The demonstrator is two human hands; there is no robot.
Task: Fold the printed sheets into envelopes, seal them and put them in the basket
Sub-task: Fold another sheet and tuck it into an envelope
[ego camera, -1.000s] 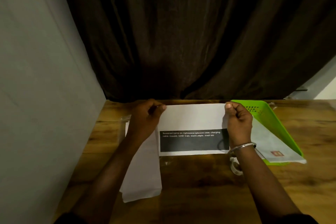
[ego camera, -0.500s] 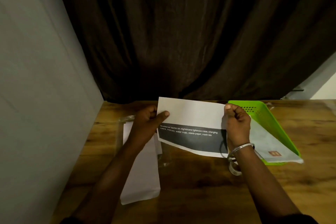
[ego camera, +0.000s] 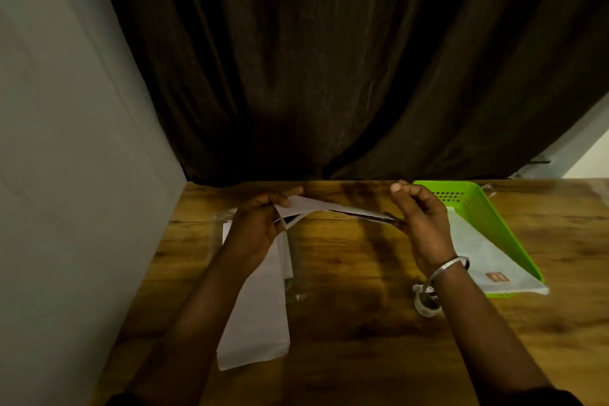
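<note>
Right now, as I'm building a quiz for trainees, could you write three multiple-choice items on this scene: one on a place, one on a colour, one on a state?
1. Where is the basket? A. on the table, beside the right hand; B. against the left wall; C. on the floor.
2. What colour is the basket? A. red; B. blue; C. green.
3. How is the printed sheet? A. flat on the table; B. held in the air; C. inside the basket.
Answers: 1 A, it stands on the wood just right of that hand. 2 C, its walls are bright green. 3 B, the left hand and right hand pinch its ends above the table.
</note>
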